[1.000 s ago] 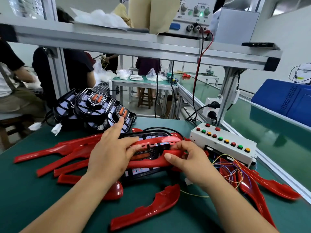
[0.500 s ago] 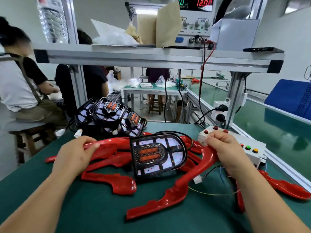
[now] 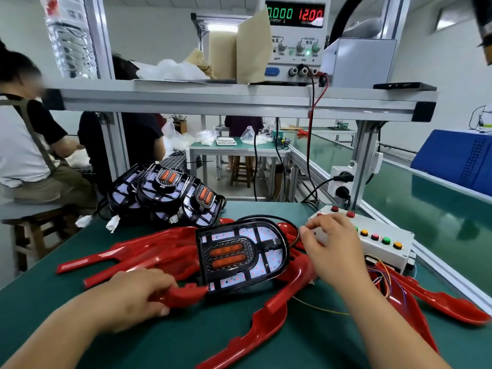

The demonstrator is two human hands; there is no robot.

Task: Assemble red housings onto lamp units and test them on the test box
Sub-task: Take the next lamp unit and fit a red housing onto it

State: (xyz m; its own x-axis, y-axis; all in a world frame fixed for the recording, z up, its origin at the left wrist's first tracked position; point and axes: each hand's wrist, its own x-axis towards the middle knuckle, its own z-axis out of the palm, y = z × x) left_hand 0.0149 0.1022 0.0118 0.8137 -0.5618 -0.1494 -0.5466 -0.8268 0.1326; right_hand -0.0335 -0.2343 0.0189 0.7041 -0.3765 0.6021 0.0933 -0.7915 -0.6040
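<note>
Red housing (image 3: 183, 295) gripped by curled fingers of left hand (image 3: 138, 294), lamp unit (image 3: 242, 255) laid over it (red dots lit), right hand (image 3: 332, 249) fingers loosely bent, rested on test box (image 3: 384, 251).

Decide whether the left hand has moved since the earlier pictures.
Yes. The left hand moved toward the person, from far-left of the lamp unit to its near-left corner, gripping a red housing.

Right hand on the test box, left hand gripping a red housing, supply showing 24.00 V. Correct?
Only the voltage is wrong. In the head view the power supply shows 12.00, not 24.00. The right hand is on the test box, and the left hand grips a red housing.
</note>
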